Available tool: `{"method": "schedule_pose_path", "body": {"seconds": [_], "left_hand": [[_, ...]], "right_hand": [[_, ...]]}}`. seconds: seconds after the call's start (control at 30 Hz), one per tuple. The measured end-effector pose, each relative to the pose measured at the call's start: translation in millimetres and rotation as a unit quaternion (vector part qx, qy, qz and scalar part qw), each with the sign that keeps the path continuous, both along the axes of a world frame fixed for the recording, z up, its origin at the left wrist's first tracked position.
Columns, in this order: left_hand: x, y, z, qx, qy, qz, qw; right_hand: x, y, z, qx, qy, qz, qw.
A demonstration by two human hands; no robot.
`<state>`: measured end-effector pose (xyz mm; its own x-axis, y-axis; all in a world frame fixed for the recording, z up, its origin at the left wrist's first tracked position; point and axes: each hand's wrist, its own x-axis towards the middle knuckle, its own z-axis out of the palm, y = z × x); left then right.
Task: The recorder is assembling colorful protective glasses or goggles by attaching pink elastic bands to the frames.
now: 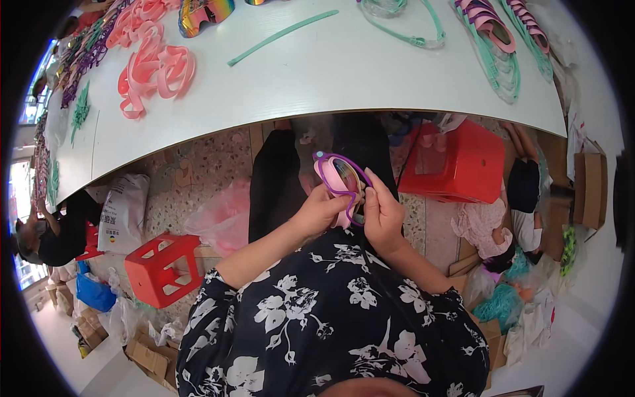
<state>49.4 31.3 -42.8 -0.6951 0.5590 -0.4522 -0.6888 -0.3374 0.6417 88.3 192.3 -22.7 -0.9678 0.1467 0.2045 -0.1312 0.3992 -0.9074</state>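
Observation:
Over my lap I hold swim goggles [338, 177] with a purple frame, a pink inner part and a shiny tinted lens. My left hand [322, 206] grips their near left side, fingers closed around the pink part. On the other side my right hand [383, 215] pinches the purple rim between thumb and fingers. Some fingertips are hidden behind the goggles. On the white table [264, 89] ahead lie a mint-green strap [283, 38], a heap of pink straps [155, 73] and mirrored lens pieces [204, 14].
Mint goggles [413, 38] and stacked pink-and-purple goggles [489, 30] lie at the table's far right. Red stools [456, 162] stand at right and lower left. A pink plastic bag [221, 215] and a white sack [124, 212] are on the floor. Other people sit at both sides.

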Motion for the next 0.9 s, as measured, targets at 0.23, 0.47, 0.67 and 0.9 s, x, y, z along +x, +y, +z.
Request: {"method": "schedule_pose_path", "body": {"seconds": [0.23, 0.47, 0.67, 0.9], "left_hand": [[-1.4, -5.3, -2.3, 0.014, 0.009, -0.003, 1.000], [-3.9, -7.8, 0.4, -0.005, 0.037, -0.002, 0.999], [-5.9, -10.9, 1.0, -0.032, 0.051, -0.004, 0.998], [-5.1, -14.1, 10.8, -0.028, 0.109, -0.001, 0.994]], "right_hand": [[-6.0, -5.5, -8.9, -0.038, -0.012, -0.018, 0.999], [-7.1, -4.9, 0.1, -0.056, -0.071, -0.012, 0.996], [-5.6, -8.4, 6.9, -0.025, -0.040, -0.008, 0.999], [-4.9, -8.1, -1.0, -0.058, -0.067, -0.014, 0.996]]}}
